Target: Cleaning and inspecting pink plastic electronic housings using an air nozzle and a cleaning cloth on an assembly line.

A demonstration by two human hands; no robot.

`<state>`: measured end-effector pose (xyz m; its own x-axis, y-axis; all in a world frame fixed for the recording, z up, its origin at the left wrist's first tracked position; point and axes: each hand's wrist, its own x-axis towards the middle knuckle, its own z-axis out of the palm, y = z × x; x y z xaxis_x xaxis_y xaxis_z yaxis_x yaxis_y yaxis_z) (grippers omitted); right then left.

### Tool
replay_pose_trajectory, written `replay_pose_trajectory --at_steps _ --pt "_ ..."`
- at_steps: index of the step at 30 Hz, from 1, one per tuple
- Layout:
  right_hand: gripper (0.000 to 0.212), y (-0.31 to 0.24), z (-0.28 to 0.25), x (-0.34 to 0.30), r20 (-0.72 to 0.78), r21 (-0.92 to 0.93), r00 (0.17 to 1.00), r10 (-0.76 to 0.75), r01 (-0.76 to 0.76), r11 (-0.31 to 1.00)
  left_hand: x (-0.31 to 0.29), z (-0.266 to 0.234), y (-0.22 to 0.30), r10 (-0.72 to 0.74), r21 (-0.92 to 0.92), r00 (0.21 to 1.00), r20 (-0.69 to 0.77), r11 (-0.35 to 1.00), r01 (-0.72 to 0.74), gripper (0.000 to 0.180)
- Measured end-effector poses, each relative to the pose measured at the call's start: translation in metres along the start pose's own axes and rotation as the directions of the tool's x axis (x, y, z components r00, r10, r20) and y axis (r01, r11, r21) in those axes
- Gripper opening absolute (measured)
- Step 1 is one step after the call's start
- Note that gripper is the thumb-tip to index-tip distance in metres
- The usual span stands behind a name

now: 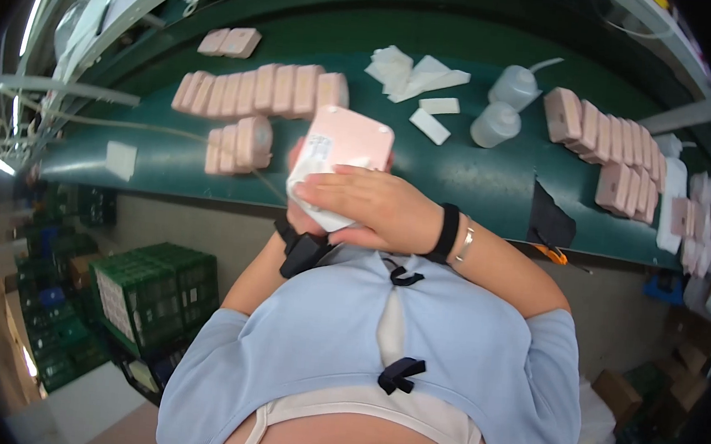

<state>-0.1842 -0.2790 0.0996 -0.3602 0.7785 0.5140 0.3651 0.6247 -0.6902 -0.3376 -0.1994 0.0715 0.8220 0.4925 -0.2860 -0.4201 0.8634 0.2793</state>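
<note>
**Head view: both hands close around a pink case**

Head camera looks down on the right hand (373, 207), fingers closed flat over a white cloth (312, 187) pressed on the lower face of a pink square case (347, 142). The case juts out from the hand toward 12 o'clock. The left hand (298, 209) sits underneath at 9 o'clock, mostly hidden by cloth and right hand; it seems to cup the case from below, though its grip is hard to make out.

At 12 o'clock on the green bench (460, 172) stands a row of pink cases (266, 90) on edge. At 2 o'clock are two translucent squeeze bottles (505, 104), their contents not readable, and a second pink row (612, 146). At 8 o'clock, under the bench, green crates (154, 290) are stacked; what they hold is unclear.
</note>
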Motion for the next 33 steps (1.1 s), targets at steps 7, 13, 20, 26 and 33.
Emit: replay_pose_trajectory --at_steps 7,13,20,26,33 --pt "0.047 0.052 -0.023 -0.082 -0.145 0.446 0.842 0.520 -0.414 0.793 0.027 -0.021 0.013 0.014 -0.077 0.964 -0.265 0.996 -0.036 0.066" --pt "0.043 0.032 -0.029 -0.143 -0.269 0.301 0.541 0.797 -0.738 0.604 0.077 -0.019 -0.033 -0.359 -0.179 0.729 -0.583 0.932 0.316 0.054" --pt "0.053 0.019 -0.027 -0.204 -0.273 0.148 0.308 0.911 -0.922 0.357 0.120 0.006 -0.119 -0.641 -0.006 0.660 -0.392 0.719 0.695 0.047" --pt "0.055 0.078 -0.012 -0.335 -0.402 0.863 -0.426 0.811 0.119 0.490 0.123 0.040 -0.136 -0.610 0.067 0.544 -0.576 0.628 0.775 0.029" --pt "0.076 0.140 -0.082 -0.428 -0.456 0.519 -0.002 0.890 0.812 0.268 0.106 -0.040 -0.053 -0.470 0.171 0.793 -0.388 0.809 0.563 0.017"
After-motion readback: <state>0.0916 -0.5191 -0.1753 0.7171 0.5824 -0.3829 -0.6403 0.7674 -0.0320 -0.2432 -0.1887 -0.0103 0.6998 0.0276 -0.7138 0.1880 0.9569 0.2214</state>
